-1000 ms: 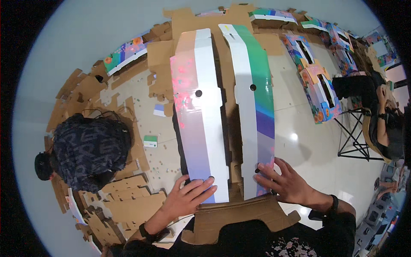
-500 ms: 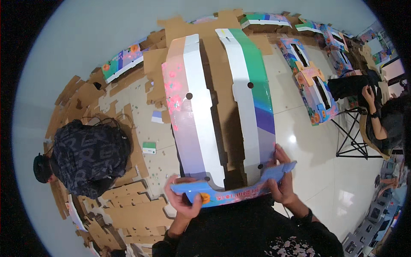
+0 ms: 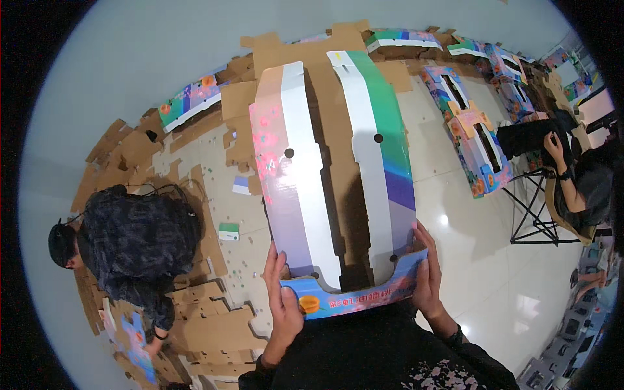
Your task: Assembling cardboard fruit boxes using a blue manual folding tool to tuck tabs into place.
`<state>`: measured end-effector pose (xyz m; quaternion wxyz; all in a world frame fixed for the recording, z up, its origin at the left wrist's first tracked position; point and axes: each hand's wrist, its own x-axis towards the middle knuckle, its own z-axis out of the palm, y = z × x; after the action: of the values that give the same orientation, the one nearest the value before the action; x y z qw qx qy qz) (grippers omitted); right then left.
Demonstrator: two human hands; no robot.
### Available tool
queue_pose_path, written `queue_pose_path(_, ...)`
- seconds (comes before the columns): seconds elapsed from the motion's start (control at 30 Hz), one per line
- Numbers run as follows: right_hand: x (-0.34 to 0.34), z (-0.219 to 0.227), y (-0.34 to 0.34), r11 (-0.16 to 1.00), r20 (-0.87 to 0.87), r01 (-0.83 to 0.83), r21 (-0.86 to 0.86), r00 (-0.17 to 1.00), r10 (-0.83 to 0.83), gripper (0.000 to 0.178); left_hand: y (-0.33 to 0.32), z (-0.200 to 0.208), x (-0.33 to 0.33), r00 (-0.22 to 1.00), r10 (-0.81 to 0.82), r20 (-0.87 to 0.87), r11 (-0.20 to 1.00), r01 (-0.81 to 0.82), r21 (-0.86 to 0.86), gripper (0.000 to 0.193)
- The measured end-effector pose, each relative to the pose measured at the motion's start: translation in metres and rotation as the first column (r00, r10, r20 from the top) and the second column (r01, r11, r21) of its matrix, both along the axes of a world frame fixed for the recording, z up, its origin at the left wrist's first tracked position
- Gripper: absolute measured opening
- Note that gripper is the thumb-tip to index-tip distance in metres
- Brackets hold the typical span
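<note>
Ends of the blue flap point(image 3: 361, 301) have folded inward. Left hand point(image 3: 283, 315) and right hand point(image 3: 430, 286) grip them, the box point(image 3: 311, 188) stretching beyond the fingers.

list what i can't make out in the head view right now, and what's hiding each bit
Head view, now:
Carton interior: mostly covered by its white top strips; shadow dims the slot between them.
Co-worker at left: one hand shows, the other is hidden by their body.
Seated co-worker at right: head lost in the dark fisheye rim.
Grey items at lower right: too small and bent to identify.
</note>
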<state>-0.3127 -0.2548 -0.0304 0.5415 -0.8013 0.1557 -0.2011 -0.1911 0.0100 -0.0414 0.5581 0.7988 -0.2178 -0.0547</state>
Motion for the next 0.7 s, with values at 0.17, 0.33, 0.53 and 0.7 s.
queue_pose_path(0.17, 0.005, -0.002, 0.001, 0.977, -0.058, 0.043, 0.209, 0.998, -0.031, 0.053, -0.005, 0.002, 0.008, 0.991, 0.039, -0.13, 0.999, -0.038, 0.008, 0.061)
queue_pose_path(0.33, 0.017, -0.008, -0.006, 0.808, -0.121, 0.132, 0.575, 0.99, -0.076, 0.06, -0.016, -0.005, 0.018, 0.937, 0.015, -0.348, 0.959, -0.112, -0.262, 0.059)
queue_pose_path(0.53, 0.026, 0.006, -0.024, 0.813, -0.259, 0.065, 0.579, 0.96, 0.108, 0.076, -0.009, -0.011, 0.018, 0.984, -0.011, -0.178, 0.992, -0.011, -0.124, 0.065)
queue_pose_path(0.7, 0.065, 0.054, -0.052, 0.921, 0.016, -0.216, 0.324, 0.975, 0.223, 0.086, -0.009, 0.032, 0.07, 0.827, 0.154, 0.54, 0.984, -0.08, -0.158, 0.091)
